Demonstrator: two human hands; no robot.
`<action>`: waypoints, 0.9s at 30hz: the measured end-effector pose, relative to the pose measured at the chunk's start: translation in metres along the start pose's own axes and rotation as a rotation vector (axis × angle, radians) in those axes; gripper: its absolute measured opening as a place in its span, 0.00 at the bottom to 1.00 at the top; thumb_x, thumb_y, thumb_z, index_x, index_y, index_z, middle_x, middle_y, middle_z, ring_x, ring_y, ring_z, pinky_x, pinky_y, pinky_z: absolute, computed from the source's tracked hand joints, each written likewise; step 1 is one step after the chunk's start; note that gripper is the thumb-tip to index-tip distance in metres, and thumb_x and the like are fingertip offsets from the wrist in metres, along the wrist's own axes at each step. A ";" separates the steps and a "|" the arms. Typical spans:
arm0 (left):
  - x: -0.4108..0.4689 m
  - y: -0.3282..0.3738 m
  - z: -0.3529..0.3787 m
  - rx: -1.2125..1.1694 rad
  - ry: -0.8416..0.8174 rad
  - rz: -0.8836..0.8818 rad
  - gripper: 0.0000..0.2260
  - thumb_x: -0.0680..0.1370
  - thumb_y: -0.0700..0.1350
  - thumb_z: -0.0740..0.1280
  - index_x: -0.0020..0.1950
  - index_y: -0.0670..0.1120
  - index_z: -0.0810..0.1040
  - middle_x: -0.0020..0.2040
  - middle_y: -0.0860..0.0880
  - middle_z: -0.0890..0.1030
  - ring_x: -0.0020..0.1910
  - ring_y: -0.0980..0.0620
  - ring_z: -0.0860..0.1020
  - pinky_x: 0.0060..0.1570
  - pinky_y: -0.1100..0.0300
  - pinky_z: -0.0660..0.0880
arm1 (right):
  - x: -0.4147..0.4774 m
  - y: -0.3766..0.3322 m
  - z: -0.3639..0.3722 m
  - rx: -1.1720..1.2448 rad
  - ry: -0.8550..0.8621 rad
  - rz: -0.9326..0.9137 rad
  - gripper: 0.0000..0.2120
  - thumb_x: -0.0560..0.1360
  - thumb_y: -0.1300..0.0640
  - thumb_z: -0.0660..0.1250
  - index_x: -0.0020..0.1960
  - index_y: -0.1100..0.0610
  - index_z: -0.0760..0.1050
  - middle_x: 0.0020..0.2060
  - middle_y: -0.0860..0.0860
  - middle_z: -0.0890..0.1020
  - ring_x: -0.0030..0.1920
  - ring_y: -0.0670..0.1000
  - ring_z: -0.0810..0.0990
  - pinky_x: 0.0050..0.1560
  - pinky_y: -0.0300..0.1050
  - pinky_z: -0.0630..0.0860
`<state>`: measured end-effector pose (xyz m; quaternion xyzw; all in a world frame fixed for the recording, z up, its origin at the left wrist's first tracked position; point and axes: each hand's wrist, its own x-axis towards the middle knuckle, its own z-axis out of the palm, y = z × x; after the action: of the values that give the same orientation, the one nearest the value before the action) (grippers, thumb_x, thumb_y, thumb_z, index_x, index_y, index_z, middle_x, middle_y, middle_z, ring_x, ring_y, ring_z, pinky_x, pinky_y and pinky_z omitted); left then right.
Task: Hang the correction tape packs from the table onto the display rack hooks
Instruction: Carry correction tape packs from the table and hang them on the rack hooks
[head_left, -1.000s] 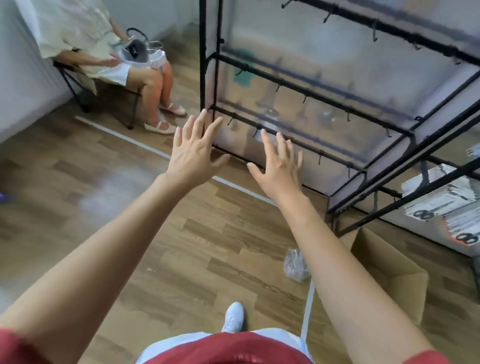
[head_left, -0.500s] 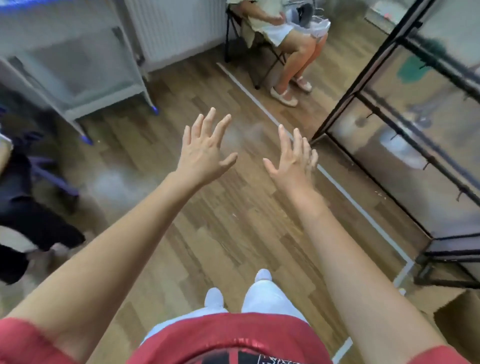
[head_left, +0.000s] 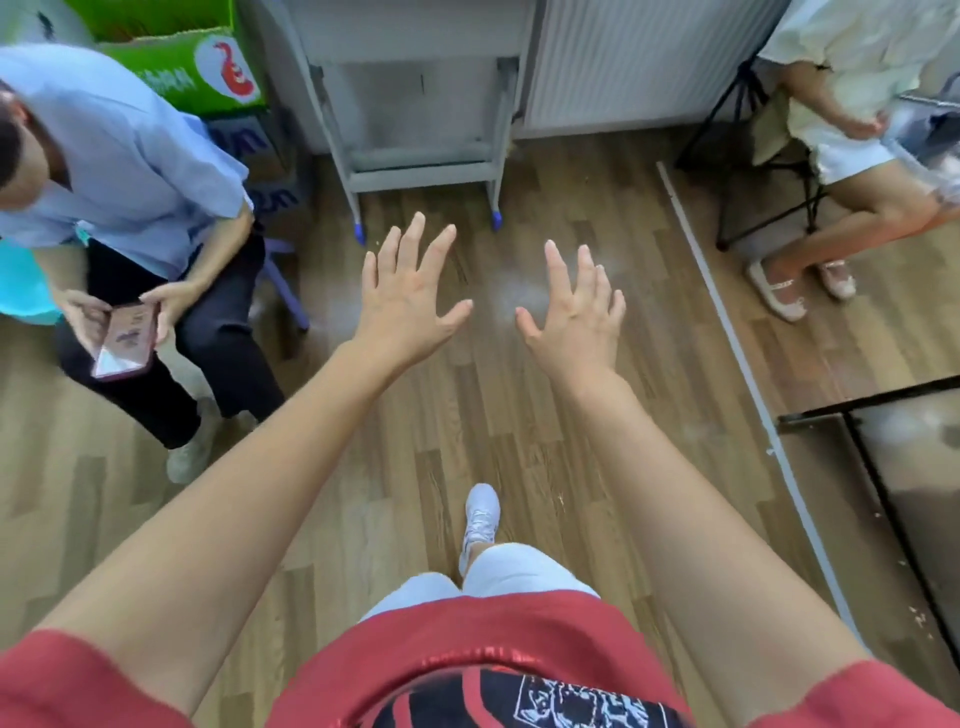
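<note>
— As both bare arms stretch forward over the floor, what are the hands doing?

— The left hand and the right hand are side by side but apart, backs to the camera. The fingers are straight and spread. Neither hand holds or touches anything.

— What lies beneath them?

— A brown wood-plank floor, with a white tape line running along it on the right. At the bottom edge are the wearer's red printed T-shirt and one white sneaker.

— Where are the correction tape packs?

— They cannot be made out in this view, so I cannot tell where they lie. The grey metal table stands straight ahead, beyond the fingertips. Only its legs and lower bars show, because its top is cut off by the frame. Only a bottom corner of the black metal display rack shows, at the right edge, well apart from both hands.

— Is anyone else there?

— Yes. A seated person in a light blue shirt on the left holds a dark red phone in both hands. A green cardboard box stands behind them. At the upper right a second person in a pale top sits on a black folding chair.
</note>
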<state>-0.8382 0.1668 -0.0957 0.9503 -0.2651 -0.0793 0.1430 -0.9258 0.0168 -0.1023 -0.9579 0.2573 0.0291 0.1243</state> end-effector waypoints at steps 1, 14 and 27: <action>0.017 -0.004 -0.005 0.001 0.011 -0.007 0.33 0.79 0.56 0.62 0.79 0.53 0.49 0.79 0.46 0.46 0.78 0.45 0.45 0.74 0.46 0.44 | 0.018 -0.006 -0.002 -0.009 -0.004 -0.019 0.34 0.80 0.44 0.58 0.79 0.49 0.45 0.78 0.57 0.49 0.77 0.60 0.50 0.73 0.60 0.49; 0.253 -0.084 -0.056 0.054 0.058 -0.052 0.33 0.79 0.57 0.60 0.79 0.54 0.47 0.79 0.46 0.44 0.78 0.45 0.44 0.74 0.46 0.43 | 0.268 -0.089 -0.026 -0.037 -0.060 -0.089 0.35 0.80 0.44 0.56 0.78 0.49 0.41 0.78 0.57 0.51 0.77 0.59 0.51 0.74 0.60 0.49; 0.473 -0.146 -0.109 0.021 0.045 -0.029 0.32 0.79 0.57 0.60 0.79 0.54 0.48 0.79 0.47 0.44 0.77 0.44 0.44 0.74 0.46 0.43 | 0.482 -0.168 -0.051 0.038 -0.006 -0.062 0.35 0.80 0.44 0.57 0.79 0.48 0.41 0.78 0.56 0.51 0.77 0.58 0.50 0.74 0.58 0.48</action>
<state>-0.3427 0.0624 -0.0742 0.9570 -0.2489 -0.0571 0.1376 -0.4245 -0.0899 -0.0732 -0.9628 0.2276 0.0233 0.1440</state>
